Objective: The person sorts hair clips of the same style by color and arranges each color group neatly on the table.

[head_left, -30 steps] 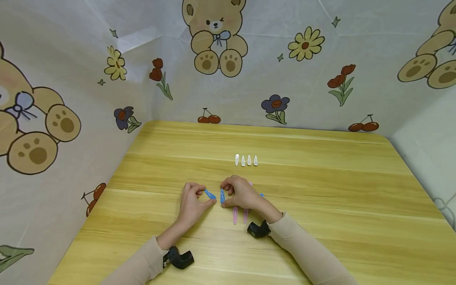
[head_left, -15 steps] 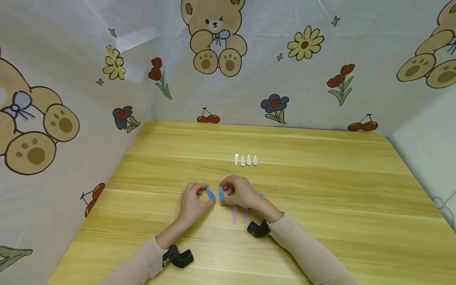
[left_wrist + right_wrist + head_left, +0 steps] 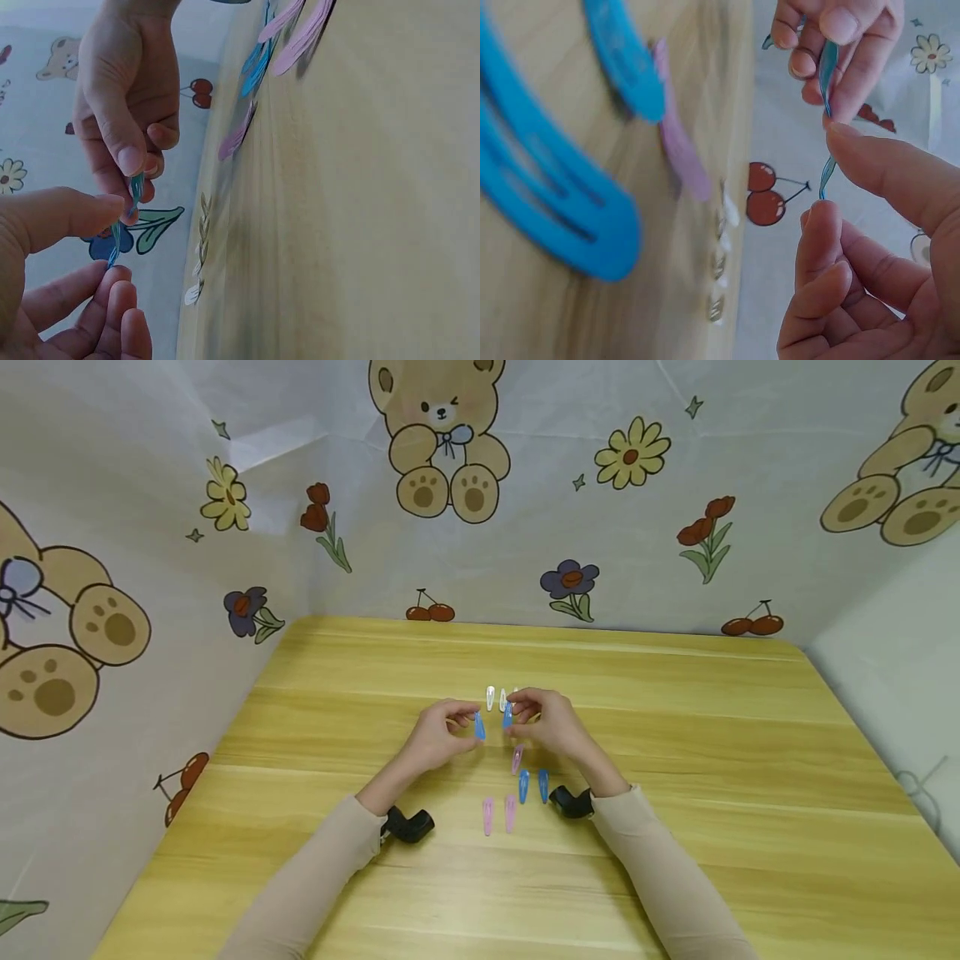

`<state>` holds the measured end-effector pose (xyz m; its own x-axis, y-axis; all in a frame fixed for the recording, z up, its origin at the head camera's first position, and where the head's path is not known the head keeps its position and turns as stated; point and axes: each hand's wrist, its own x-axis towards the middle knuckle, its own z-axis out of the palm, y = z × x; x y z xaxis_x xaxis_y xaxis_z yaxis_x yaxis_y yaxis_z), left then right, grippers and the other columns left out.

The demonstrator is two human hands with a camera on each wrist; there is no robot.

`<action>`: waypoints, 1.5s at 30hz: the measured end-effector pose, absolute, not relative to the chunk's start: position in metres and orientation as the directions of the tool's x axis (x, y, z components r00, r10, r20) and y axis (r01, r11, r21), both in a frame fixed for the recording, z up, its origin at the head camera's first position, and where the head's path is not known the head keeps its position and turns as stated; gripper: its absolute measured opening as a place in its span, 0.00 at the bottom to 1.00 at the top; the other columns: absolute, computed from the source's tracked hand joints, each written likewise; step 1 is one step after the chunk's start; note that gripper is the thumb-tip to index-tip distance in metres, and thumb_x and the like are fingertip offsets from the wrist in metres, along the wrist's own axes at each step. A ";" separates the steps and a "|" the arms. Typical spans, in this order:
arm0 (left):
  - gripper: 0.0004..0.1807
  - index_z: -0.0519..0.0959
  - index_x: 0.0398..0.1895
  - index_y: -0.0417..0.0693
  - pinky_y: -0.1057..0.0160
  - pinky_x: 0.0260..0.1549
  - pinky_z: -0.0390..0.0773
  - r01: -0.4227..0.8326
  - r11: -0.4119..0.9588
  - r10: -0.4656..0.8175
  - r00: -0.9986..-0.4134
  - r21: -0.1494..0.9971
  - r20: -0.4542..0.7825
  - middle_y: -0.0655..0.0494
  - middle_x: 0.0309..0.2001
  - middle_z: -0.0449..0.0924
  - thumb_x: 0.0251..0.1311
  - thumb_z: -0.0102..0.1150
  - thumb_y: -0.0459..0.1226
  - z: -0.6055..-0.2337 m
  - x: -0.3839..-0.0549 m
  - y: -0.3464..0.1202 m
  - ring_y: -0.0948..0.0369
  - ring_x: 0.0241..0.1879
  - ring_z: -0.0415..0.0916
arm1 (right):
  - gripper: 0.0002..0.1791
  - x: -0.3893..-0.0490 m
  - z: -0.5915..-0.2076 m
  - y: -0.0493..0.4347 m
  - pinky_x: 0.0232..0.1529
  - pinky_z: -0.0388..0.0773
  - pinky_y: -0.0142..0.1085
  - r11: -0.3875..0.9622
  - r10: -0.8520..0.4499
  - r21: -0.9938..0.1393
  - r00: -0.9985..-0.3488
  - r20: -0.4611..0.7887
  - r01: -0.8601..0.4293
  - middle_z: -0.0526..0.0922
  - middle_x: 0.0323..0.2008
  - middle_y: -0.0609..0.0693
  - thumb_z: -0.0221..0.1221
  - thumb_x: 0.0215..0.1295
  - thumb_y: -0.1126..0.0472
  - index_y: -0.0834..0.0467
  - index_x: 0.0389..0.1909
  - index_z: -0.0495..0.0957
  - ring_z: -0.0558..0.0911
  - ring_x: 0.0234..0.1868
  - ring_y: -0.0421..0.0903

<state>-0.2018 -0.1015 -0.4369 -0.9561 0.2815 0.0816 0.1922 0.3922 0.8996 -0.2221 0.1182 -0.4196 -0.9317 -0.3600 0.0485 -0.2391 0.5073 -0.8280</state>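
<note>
My left hand (image 3: 441,732) pinches a blue snap hair clip (image 3: 479,726) by its two ends between thumb and fingertips. A second blue snap hair clip (image 3: 507,717) is pinched the same way in my right hand (image 3: 553,722), a short gap to the right. Both wrist views show the hands raised above the tabletop, facing each other. Behind them in the head view lies a row of white hair clips (image 3: 491,697), partly covered by the right hand. Nearer me on the table are two blue hair clips (image 3: 523,786) and a pink hair clip (image 3: 517,758).
Two more pink hair clips (image 3: 488,816) lie side by side toward the front of the wooden table (image 3: 675,860). A white cloth (image 3: 337,410) printed with bears and flowers hangs behind the table and along its left side. Each wrist carries a black camera mount (image 3: 409,825).
Both hands have moved away from me and to the right, each carrying its blue hair clip toward the white row. The two blue clips and a pink one on the table are now uncovered.
</note>
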 end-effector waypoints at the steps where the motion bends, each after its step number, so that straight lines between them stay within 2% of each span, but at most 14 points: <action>1: 0.28 0.78 0.57 0.34 0.56 0.47 0.77 0.196 0.390 0.293 -0.953 0.900 0.080 0.47 0.46 0.79 0.49 0.71 0.29 -0.438 -0.206 -0.099 0.54 0.44 0.74 | 0.25 -0.224 -0.421 0.119 0.38 0.78 0.32 0.513 -0.357 -0.826 -0.933 0.043 -0.234 0.83 0.40 0.57 0.72 0.52 0.67 0.67 0.52 0.79 0.81 0.37 0.47; 10: 0.26 0.80 0.53 0.34 0.67 0.40 0.75 0.165 0.409 0.323 -0.946 0.898 0.027 0.46 0.43 0.79 0.46 0.71 0.27 -0.456 -0.224 -0.086 0.58 0.40 0.73 | 0.25 -0.232 -0.430 0.122 0.36 0.78 0.33 0.565 -0.381 -0.801 -0.924 -0.039 -0.199 0.83 0.37 0.56 0.72 0.50 0.68 0.68 0.51 0.79 0.81 0.34 0.45; 24: 0.25 0.82 0.51 0.37 0.69 0.36 0.74 0.218 0.500 0.337 -0.940 0.838 0.044 0.50 0.39 0.78 0.46 0.74 0.30 -0.468 -0.232 -0.089 0.61 0.37 0.72 | 0.24 -0.242 -0.434 0.117 0.35 0.76 0.31 0.629 -0.463 -0.737 -0.880 -0.101 -0.246 0.81 0.36 0.55 0.72 0.52 0.65 0.67 0.51 0.79 0.78 0.33 0.43; 34: 0.26 0.82 0.52 0.39 0.69 0.37 0.72 0.224 0.539 0.344 -0.938 0.812 0.030 0.51 0.36 0.76 0.46 0.74 0.31 -0.468 -0.234 -0.090 0.61 0.36 0.71 | 0.24 -0.243 -0.436 0.112 0.32 0.73 0.33 0.641 -0.469 -0.723 -0.877 -0.105 -0.256 0.80 0.32 0.54 0.73 0.50 0.64 0.66 0.49 0.80 0.73 0.29 0.43; 45: 0.26 0.82 0.54 0.39 0.69 0.36 0.71 0.245 0.563 0.361 -0.932 0.790 0.032 0.53 0.36 0.74 0.47 0.74 0.32 -0.467 -0.235 -0.090 0.62 0.35 0.69 | 0.26 -0.238 -0.431 0.117 0.33 0.74 0.33 0.617 -0.449 -0.747 -0.890 -0.076 -0.247 0.81 0.34 0.56 0.73 0.50 0.64 0.67 0.51 0.79 0.76 0.31 0.44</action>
<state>-0.2350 -0.0898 -0.4675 -0.9322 0.3606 0.0319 0.2446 0.5625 0.7898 -0.2380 0.1169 -0.4313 -0.8905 -0.4486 -0.0758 -0.2475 0.6173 -0.7468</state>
